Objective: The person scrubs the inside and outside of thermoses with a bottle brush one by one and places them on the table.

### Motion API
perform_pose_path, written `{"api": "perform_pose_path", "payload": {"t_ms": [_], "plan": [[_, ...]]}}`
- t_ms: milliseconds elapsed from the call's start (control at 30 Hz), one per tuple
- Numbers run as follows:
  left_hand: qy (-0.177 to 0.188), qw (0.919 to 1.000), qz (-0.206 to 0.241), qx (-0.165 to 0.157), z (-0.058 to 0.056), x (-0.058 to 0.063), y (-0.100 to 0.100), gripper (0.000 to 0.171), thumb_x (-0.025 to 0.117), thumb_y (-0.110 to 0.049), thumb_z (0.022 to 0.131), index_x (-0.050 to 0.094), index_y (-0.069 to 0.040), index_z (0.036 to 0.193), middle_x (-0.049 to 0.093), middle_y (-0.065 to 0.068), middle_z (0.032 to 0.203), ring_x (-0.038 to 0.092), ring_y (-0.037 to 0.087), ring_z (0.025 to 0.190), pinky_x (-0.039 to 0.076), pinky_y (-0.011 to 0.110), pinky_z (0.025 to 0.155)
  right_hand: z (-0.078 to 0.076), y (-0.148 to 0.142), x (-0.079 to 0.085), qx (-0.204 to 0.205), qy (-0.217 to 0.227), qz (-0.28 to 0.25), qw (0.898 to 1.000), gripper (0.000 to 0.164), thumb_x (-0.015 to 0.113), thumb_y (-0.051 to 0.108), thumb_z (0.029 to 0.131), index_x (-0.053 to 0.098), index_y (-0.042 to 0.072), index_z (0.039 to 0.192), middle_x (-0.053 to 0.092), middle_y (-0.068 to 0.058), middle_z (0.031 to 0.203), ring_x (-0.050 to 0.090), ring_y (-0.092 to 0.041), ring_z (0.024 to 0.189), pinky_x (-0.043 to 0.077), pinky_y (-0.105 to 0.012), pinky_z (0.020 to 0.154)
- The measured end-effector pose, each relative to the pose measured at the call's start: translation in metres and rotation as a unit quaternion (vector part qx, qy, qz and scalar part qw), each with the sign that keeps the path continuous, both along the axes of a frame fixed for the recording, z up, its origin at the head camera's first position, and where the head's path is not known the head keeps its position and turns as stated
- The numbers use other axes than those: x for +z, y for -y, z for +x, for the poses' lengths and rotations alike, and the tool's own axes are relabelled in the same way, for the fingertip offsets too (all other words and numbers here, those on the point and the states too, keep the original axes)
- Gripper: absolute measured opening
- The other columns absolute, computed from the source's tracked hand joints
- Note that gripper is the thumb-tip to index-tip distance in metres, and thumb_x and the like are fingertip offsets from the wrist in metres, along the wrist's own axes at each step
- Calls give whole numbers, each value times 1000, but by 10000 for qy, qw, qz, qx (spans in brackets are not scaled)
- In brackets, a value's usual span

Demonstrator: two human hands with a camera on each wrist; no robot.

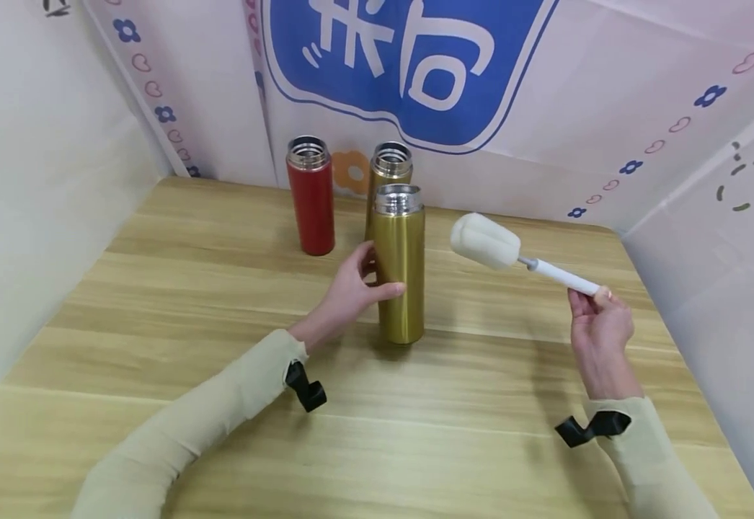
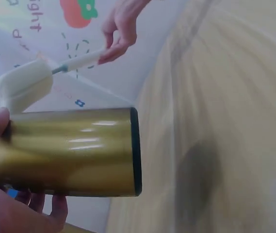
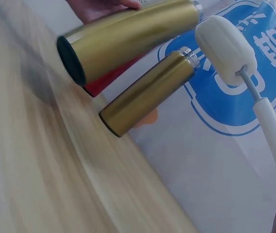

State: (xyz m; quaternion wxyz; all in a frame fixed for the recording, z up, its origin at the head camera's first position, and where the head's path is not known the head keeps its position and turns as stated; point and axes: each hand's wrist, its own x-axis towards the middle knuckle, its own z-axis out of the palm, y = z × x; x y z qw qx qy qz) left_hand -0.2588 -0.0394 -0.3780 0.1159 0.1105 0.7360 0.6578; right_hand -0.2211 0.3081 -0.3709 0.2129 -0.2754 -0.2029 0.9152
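Observation:
My left hand (image 1: 349, 287) grips a gold thermos flask (image 1: 404, 281) from its left side, thumb across the front. Uncapped and roughly upright, the flask is held off the table; its dark base shows in the right wrist view. In my right hand (image 1: 602, 328) is a sponge bottle brush (image 1: 486, 241), pinched by its white handle (image 1: 565, 277). The brush's sponge head points left, apart from the flask and a little to the right of it. Fingers of the left hand (image 2: 16, 211) wrap the flask body in the left wrist view.
Behind the held flask stands a second uncapped gold flask (image 1: 391, 167), partly hidden. An uncapped red flask (image 1: 313, 213) is left of it. Both stand on the wooden table (image 1: 221, 252), near a printed cloth backdrop (image 1: 513, 169). A pale wall (image 1: 727, 238) borders the right side.

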Motion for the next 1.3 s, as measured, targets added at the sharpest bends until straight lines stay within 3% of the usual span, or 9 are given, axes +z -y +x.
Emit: {"api": "perform_pose_path", "payload": {"t_ms": [367, 700, 967, 1300], "plan": [[-815, 9940, -414, 592, -38, -7, -56, 82, 79, -18, 74, 32, -9, 141, 47, 13, 133, 47, 26, 122, 45, 39, 101, 15, -15, -13, -30, 56, 190, 9998, 9, 42, 6, 97, 46, -2, 95, 51, -15, 86, 64, -26, 65, 59, -33, 68], [-1587, 9753, -977, 1188, -76, -23, -101, 78, 79, -21, 73, 35, -5, 137, 49, 13, 132, 50, 27, 119, 44, 39, 101, 28, -27, -26, -150, 113, 145, 9997, 10, 42, 5, 97, 46, -3, 93, 54, -16, 81, 65, -26, 66, 58, -34, 64], [-1553, 9781, -858, 1088, -88, -31, -121, 79, 76, -18, 76, 31, -5, 139, 44, 13, 135, 46, 26, 123, 41, 38, 106, 35, -35, -34, -212, 213, 133, 9995, 9, 39, 3, 97, 46, -4, 94, 55, -16, 83, 68, -26, 69, 59, -34, 64], [-1991, 9699, -1093, 876, -100, -35, -131, 80, 76, -18, 76, 30, -3, 140, 43, 16, 137, 44, 27, 128, 38, 36, 109, 38, -37, -43, -155, 329, 244, 9990, 10, 41, 2, 96, 48, -5, 92, 56, -16, 82, 69, -25, 68, 59, -32, 64]]}}
